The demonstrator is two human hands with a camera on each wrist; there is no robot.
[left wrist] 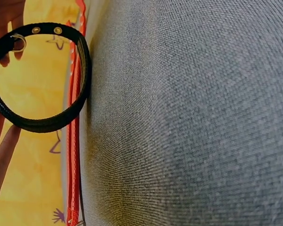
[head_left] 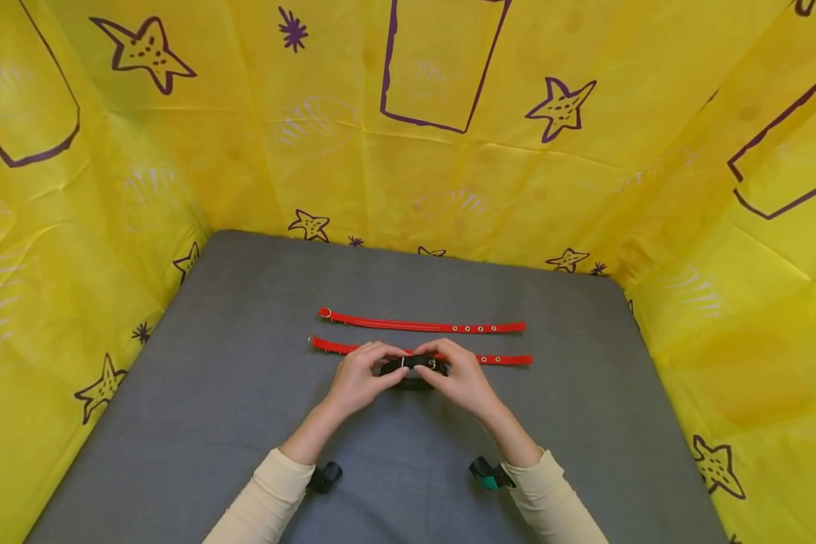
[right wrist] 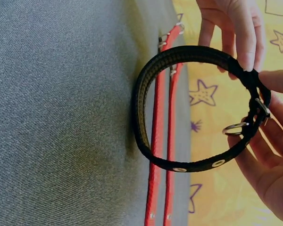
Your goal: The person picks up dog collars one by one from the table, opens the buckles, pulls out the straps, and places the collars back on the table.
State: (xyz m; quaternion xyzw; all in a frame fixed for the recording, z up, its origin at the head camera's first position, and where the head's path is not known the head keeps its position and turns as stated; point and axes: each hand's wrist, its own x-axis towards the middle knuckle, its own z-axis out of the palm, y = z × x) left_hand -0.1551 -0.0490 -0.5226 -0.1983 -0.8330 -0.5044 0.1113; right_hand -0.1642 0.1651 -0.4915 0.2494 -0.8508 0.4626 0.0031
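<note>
A black collar [head_left: 415, 384] is bent into a loop, with its strap run through the buckle [right wrist: 262, 109]. My left hand [head_left: 360, 379] pinches the collar at one side of the buckle end, between thumb and fingers. From the other side my right hand [head_left: 464, 384] pinches it close by, thumb and fingertips at the buckle. A metal D-ring [right wrist: 235, 128] and brass eyelets [right wrist: 218, 163] show on the band. In the left wrist view the bottom of the loop [left wrist: 47, 123] hangs round and open, close over the grey surface.
Two red collars, a far one [head_left: 394, 324] and a near one [head_left: 331, 346], lie straight and side by side beyond the hands, the near one partly hidden by them. The grey table [head_left: 245, 340] is bordered by yellow cloth walls [head_left: 245, 166] with purple drawings.
</note>
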